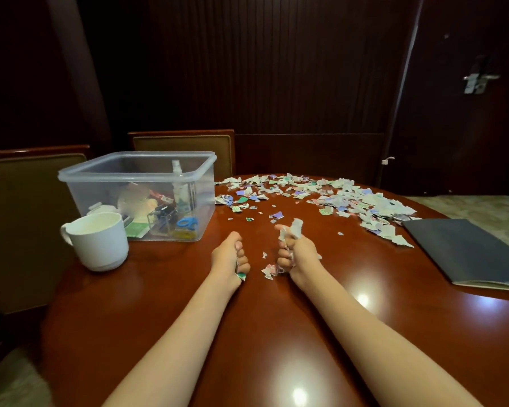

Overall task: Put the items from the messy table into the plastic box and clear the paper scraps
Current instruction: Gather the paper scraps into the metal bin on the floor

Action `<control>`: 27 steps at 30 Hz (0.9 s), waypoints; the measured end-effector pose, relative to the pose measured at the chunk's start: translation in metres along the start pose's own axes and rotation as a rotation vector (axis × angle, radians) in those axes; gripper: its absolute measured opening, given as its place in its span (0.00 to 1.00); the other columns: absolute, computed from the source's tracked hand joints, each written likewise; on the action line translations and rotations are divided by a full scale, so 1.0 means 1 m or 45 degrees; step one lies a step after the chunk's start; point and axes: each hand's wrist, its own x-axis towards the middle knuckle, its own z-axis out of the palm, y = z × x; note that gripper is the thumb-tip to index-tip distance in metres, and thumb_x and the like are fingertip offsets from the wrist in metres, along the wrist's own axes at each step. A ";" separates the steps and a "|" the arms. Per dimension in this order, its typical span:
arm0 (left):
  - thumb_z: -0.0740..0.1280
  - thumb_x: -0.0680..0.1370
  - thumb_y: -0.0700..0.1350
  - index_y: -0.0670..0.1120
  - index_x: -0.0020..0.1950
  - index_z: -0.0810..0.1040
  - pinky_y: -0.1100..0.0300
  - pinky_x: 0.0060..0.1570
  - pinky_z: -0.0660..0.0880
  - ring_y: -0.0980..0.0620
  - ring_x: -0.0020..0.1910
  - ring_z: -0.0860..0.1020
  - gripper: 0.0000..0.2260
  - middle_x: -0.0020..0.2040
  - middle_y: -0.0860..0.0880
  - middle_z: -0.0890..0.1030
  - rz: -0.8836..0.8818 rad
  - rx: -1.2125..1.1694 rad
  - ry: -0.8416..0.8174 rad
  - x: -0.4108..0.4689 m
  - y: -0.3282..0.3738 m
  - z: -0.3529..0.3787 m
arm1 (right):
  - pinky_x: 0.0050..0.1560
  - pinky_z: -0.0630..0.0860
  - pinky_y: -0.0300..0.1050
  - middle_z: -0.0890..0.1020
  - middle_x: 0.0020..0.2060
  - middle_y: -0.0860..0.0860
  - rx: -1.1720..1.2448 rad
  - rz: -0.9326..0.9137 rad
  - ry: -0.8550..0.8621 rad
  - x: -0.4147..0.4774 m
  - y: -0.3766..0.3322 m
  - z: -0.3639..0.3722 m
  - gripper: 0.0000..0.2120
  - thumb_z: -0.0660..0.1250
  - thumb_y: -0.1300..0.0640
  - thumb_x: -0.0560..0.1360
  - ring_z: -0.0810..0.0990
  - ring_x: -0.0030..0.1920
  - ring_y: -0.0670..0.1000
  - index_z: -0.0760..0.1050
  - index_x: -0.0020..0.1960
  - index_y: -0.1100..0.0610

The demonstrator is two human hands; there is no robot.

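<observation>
Now both fists mid-frame: left hand and right hand clench paper scraps; keep grip tight, lift slowly, since loose bits drop onto table.

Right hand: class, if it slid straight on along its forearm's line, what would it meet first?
Probably the loose scraps just ahead of the right hand, which grips a paper wad. Beyond them, perhaps the plastic box, though depth is unclear.

Office meeting room: polished wooden table, padded chairs, dark panelled wall, grey folder.
</observation>
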 end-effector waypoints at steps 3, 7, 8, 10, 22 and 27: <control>0.58 0.78 0.41 0.47 0.28 0.59 0.72 0.14 0.53 0.58 0.12 0.56 0.18 0.15 0.52 0.58 -0.094 -0.179 -0.046 -0.004 0.011 -0.020 | 0.18 0.55 0.32 0.68 0.29 0.51 -0.030 0.012 -0.092 -0.013 0.008 0.019 0.18 0.48 0.63 0.82 0.59 0.22 0.43 0.75 0.47 0.53; 0.56 0.78 0.41 0.48 0.27 0.58 0.73 0.13 0.51 0.58 0.10 0.54 0.19 0.14 0.53 0.56 -0.101 -0.368 -0.078 -0.010 0.030 -0.039 | 0.17 0.55 0.32 0.67 0.29 0.51 0.028 0.065 -0.205 -0.028 0.023 0.045 0.17 0.47 0.63 0.82 0.60 0.17 0.41 0.74 0.47 0.56; 0.55 0.79 0.41 0.48 0.25 0.59 0.73 0.13 0.50 0.58 0.10 0.54 0.21 0.14 0.53 0.56 -0.094 -0.403 -0.091 -0.012 0.035 -0.043 | 0.17 0.55 0.32 0.66 0.29 0.51 0.034 0.071 -0.228 -0.031 0.027 0.053 0.17 0.47 0.65 0.82 0.60 0.17 0.41 0.74 0.47 0.56; 0.54 0.79 0.41 0.48 0.18 0.60 0.73 0.12 0.50 0.57 0.10 0.54 0.26 0.14 0.52 0.56 -0.077 -0.448 -0.133 -0.015 0.043 -0.053 | 0.16 0.55 0.31 0.65 0.29 0.51 0.041 0.087 -0.268 -0.035 0.035 0.069 0.17 0.46 0.66 0.81 0.60 0.16 0.41 0.73 0.46 0.57; 0.54 0.71 0.38 0.47 0.13 0.60 0.72 0.13 0.50 0.57 0.10 0.54 0.24 0.14 0.53 0.56 0.120 -0.566 -0.036 -0.054 0.084 -0.162 | 0.17 0.54 0.31 0.65 0.29 0.52 -0.032 0.194 -0.418 -0.079 0.088 0.161 0.16 0.48 0.66 0.80 0.59 0.15 0.42 0.72 0.45 0.58; 0.53 0.77 0.40 0.47 0.13 0.60 0.70 0.13 0.51 0.57 0.11 0.53 0.29 0.14 0.53 0.56 0.200 -0.675 0.039 -0.078 0.094 -0.215 | 0.14 0.54 0.29 0.65 0.29 0.52 -0.123 0.314 -0.527 -0.101 0.121 0.203 0.17 0.46 0.68 0.80 0.59 0.13 0.41 0.71 0.42 0.59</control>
